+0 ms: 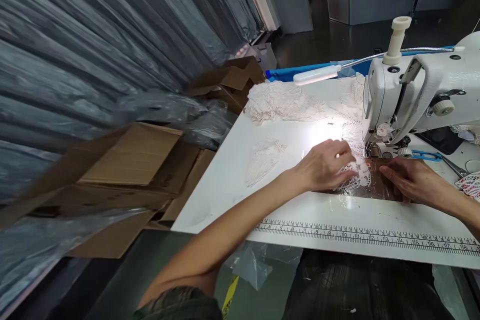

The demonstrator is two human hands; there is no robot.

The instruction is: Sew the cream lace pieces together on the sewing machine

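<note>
A strip of white lace [362, 176] lies under the needle area of a white sewing machine [407, 95] and spreads forward over a brown plate [377, 191]. My left hand [325, 166] rests on the lace's left side, its fingers curled and its fingertips and thumb against the edge. To the right of the lace, my right hand [416, 181] lies on the brown plate, thumb stretched toward the lace, other fingers loosely bent and partly hidden. I see nothing held in it. The machine's lamp [317, 75] lights the lace brightly.
A pile of white lace [283, 101] lies at the table's back; a flat lace piece [264, 160] is left of my forearm. Blue thread snips [425, 155] and scissors [453, 166] lie right. A printed ruler [356, 235] runs along the front edge. Cardboard boxes [131, 155] stand left.
</note>
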